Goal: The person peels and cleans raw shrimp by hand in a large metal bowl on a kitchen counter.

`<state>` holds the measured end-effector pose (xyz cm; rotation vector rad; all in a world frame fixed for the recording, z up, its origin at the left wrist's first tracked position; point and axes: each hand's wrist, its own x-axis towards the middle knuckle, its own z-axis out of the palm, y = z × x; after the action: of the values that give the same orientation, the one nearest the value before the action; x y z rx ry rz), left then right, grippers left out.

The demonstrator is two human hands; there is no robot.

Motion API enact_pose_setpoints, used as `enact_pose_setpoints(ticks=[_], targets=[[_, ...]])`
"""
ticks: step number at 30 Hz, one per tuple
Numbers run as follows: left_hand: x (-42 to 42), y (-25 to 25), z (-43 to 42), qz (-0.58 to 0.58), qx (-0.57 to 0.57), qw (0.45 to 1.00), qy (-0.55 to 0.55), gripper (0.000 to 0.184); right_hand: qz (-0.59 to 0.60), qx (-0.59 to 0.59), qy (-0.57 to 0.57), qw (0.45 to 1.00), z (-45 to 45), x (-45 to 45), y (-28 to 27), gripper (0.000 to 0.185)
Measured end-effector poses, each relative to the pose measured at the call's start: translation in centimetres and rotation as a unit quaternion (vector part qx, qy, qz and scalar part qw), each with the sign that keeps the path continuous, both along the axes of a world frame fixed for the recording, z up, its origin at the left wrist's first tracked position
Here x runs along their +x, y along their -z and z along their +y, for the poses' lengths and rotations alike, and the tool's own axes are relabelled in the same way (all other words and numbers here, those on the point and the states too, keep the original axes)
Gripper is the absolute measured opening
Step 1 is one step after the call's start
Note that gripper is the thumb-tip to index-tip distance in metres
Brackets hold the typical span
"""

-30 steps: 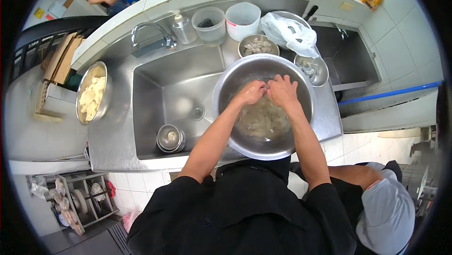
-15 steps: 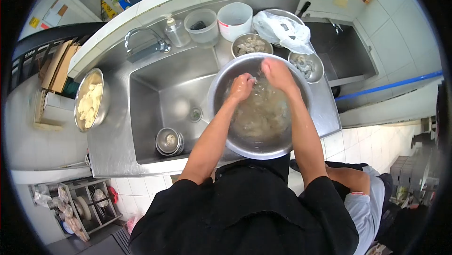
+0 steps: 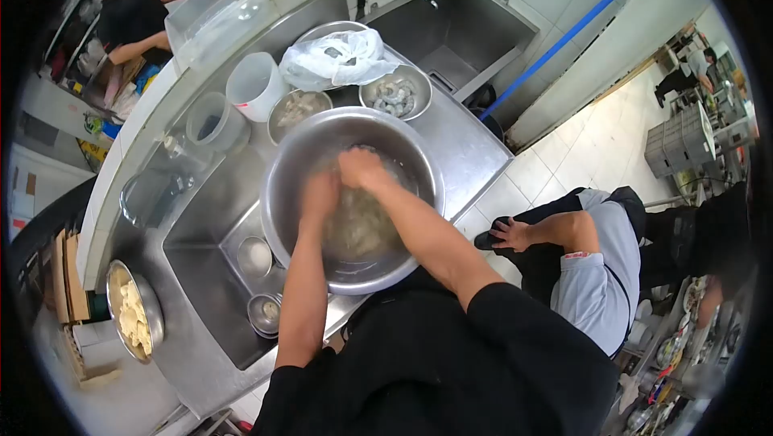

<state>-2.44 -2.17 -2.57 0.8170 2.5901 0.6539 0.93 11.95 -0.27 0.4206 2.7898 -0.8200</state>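
A large metal basin (image 3: 431, 170) of cloudy water (image 3: 358, 231) stands at the counter's front, overlapping the sink's right side. Inside it, my left hand (image 3: 322, 191) is smeared by motion and its fingers cannot be read. Close beside it, over the water, my right hand (image 3: 361, 169) is closed with fingers curled; whatever it holds is hidden. Pale shapes show dimly under the water. Just behind the basin, one small metal bowl (image 3: 278, 126) contains greyish pieces, and another bowl (image 3: 423, 106) contains grey shrimp (image 3: 393, 98).
A white plastic bag (image 3: 334, 57) and plastic tubs (image 3: 256, 86) line the back. Small bowls (image 3: 264, 315) lie in the sink (image 3: 201, 275); a bowl of pale yellow chunks (image 3: 153, 307) stands left. Close on my right is a person in a grey shirt (image 3: 592, 291); another person (image 3: 133, 17) stands beyond the ledge.
The view has turned to the right, so counter and basin appear rotated and further left. Both hands stay in the basin, my left one now blurred. More of the person on my right shows.
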Motion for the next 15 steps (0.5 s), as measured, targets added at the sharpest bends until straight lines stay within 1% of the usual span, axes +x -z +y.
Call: enact_pose_setpoints(ticks=[1, 2, 3, 5, 7, 9, 10, 11, 12, 13, 15], targets=[[-0.2, 0.3, 0.1, 0.039, 0.044, 0.998, 0.015, 0.023, 0.001, 0.001, 0.008, 1.000, 0.2, -0.2, 0.4, 0.026], [-0.4, 0.7, 0.3, 0.072, 0.087, 0.993, 0.035, 0.025, -0.006, -0.028, 0.004, 1.000, 0.0, -0.4, 1.0, 0.027], [-0.8, 1.6, 0.2, 0.062, 0.186, 0.980, 0.044, 0.027, -0.017, -0.064, 0.005, 0.998, -0.3, -0.2, 1.7, 0.028], [-0.5, 1.1, 0.6, 0.035, 0.211, 0.977, 0.014, 0.025, 0.011, -0.141, 0.017, 0.990, -0.5, 0.5, 0.1, 0.026], [-0.2, -0.2, 1.0, 0.059, 0.173, 0.983, -0.002, 0.024, 0.048, -0.164, 0.035, 0.985, -0.8, 0.0, 0.8, 0.026], [-0.4, 0.3, 0.6, 0.071, 0.145, 0.987, -0.016, 0.024, 0.036, -0.210, 0.076, 0.974, -1.2, -0.3, 1.3, 0.026], [0.3, -1.1, 1.1, 0.061, 0.134, 0.989, -0.033, 0.024, 0.030, -0.219, 0.091, 0.971, -1.5, -0.5, 1.8, 0.026], [1.3, -2.5, 1.5, 0.046, 0.132, 0.989, -0.041, 0.025, 0.066, -0.231, 0.117, 0.964, -2.1, -0.7, 2.4, 0.025], [1.1, -1.9, 1.5, 0.049, 0.133, 0.989, -0.041, 0.026, 0.104, -0.240, 0.141, 0.955, -2.1, -0.6, 2.4, 0.024], [0.7, -1.5, 1.4, 0.053, 0.135, 0.989, -0.041, 0.029, 0.100, -0.248, 0.152, 0.952, -1.9, -0.4, 2.5, 0.024], [0.3, -0.9, 1.1, 0.035, 0.123, 0.991, -0.037, 0.027, 0.105, -0.271, 0.155, 0.944, -1.6, -0.5, 2.4, 0.025]])
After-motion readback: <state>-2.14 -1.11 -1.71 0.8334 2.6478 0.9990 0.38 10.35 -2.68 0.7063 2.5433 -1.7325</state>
